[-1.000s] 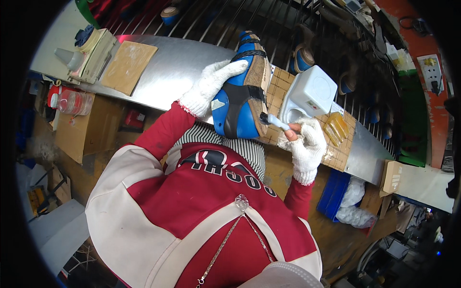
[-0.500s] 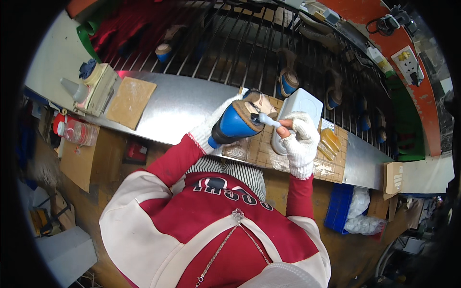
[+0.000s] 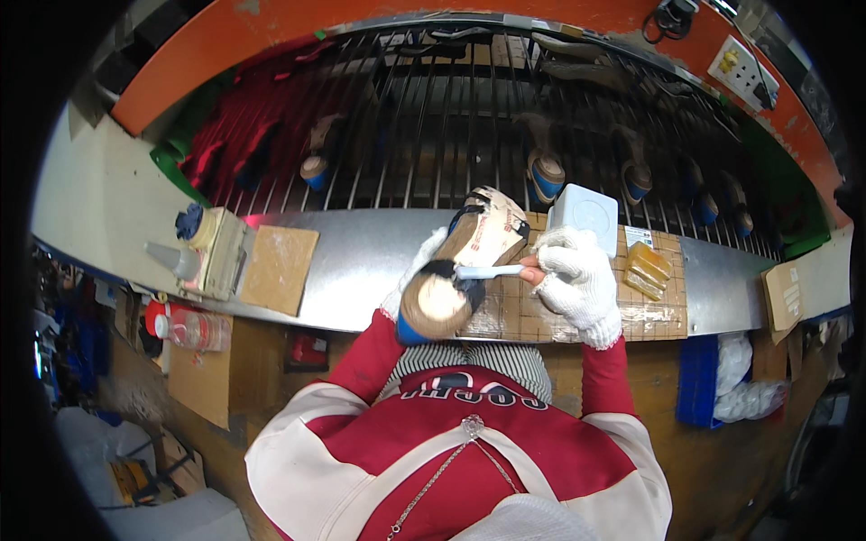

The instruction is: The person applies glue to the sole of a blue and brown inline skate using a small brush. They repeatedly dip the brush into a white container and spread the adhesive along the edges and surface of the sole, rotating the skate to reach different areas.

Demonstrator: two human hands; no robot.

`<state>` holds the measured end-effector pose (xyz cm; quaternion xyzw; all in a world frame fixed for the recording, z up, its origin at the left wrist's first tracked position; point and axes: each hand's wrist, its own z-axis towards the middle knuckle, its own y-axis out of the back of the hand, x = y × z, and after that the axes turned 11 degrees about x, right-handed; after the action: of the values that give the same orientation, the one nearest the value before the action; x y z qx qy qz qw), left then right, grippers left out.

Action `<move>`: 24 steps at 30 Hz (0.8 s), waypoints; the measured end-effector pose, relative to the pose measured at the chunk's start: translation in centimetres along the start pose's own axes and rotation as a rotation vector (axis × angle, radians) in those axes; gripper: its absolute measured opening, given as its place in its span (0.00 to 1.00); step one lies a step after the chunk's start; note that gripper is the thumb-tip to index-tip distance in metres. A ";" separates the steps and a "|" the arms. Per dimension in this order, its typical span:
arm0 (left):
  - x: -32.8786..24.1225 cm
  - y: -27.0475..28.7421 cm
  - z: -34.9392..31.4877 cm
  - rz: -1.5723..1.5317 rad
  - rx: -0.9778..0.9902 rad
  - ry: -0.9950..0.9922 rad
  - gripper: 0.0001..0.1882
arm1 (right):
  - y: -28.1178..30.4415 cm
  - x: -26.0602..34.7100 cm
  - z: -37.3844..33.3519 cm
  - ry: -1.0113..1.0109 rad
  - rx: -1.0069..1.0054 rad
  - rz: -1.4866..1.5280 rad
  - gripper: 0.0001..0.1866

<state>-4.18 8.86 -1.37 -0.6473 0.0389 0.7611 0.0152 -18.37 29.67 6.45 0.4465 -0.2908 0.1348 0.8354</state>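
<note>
My left hand (image 3: pixel 413 274), in a white knit glove, grips a shoe upper on a last (image 3: pixel 478 242) from its left side; most of its fingers are hidden behind it. The tan underside faces up, with black patches and a blue edge at the near end. My right hand (image 3: pixel 582 281), gloved with bare fingertips, pinches a brush (image 3: pixel 494 271) by its pale handle. The dark brush tip touches the shoe's underside near its middle. Just beyond my right hand stands a white lidded container (image 3: pixel 586 216).
A cardboard sheet (image 3: pixel 654 316) covers part of the metal ledge (image 3: pixel 361 261), with amber blocks (image 3: pixel 648 270) on it. Behind, several shoes lie on a rack of metal bars (image 3: pixel 424 135). At left are a brown board (image 3: pixel 280 266) and a plastic bottle (image 3: pixel 194 332).
The shoe has been turned, so its underside now shows lengthwise where the blue side faced up before. The brush stays at the shoe in my right hand. The whole view has shifted.
</note>
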 end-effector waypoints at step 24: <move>5.3 13.4 9.5 -1.200 -0.744 0.034 0.39 | 2.0 -2.5 -0.9 -0.349 -0.332 0.336 0.11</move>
<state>-15.42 -3.88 -4.58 -0.5312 -0.5873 0.5737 0.2093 -21.01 31.61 5.88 0.2659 -0.5178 0.1429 0.8005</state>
